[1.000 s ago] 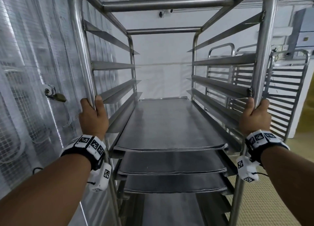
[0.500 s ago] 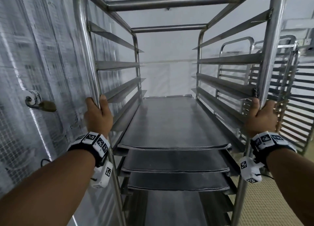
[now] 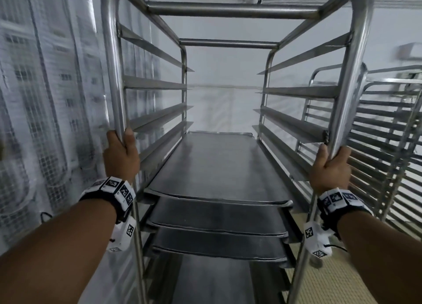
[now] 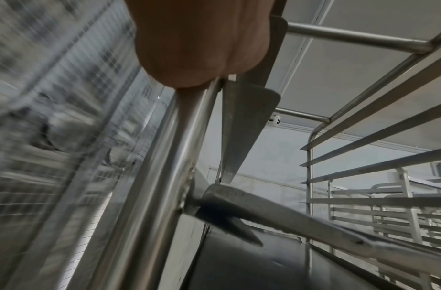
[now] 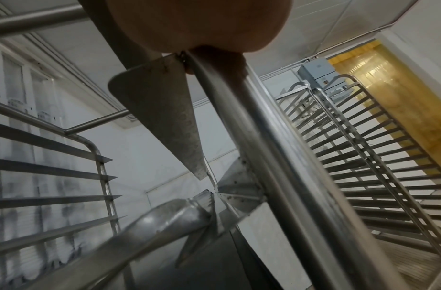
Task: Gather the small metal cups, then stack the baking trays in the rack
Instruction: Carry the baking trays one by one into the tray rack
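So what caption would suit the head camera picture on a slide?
Both hands, left and right, grip the front posts of a steel rack holding stacked baking trays.

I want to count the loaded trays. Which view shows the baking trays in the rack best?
The head view: the baking trays lie stacked on the rack's rails, front edges visible. The left wrist view shows only a dark strip of one tray, and the right wrist view a dark sliver behind the post.

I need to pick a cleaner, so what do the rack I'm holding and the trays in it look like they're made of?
Rack: looks like stainless steel, brushed to semi-bright, judging by the streaky highlights on its round tubes and the weld marks at the ledges. Both the left hand and the right hand grip its front posts.

Trays: thin sheet metal, duller and darker grey; possibly aluminium or aluminised steel, I cannot tell which.
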Tool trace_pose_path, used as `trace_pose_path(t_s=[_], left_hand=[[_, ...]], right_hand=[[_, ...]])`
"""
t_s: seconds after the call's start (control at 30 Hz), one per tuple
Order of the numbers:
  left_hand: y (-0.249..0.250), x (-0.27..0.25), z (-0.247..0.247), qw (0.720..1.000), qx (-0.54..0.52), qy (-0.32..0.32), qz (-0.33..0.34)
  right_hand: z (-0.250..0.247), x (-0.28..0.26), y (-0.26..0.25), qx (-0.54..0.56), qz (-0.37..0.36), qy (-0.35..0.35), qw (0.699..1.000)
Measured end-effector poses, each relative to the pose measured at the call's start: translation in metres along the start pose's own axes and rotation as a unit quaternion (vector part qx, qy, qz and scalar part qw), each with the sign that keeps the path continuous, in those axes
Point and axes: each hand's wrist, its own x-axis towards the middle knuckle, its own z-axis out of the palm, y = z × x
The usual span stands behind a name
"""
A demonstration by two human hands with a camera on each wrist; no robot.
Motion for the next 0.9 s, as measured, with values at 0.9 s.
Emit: trace_pose_path(t_s=[0.9], left_hand=[[-0.164,0.184,0.314,0.999,-0.025,-0.026,-0.002]], right_hand=[[0.351,0.12,0.04,0.022,0.025,0.003,0.999]])
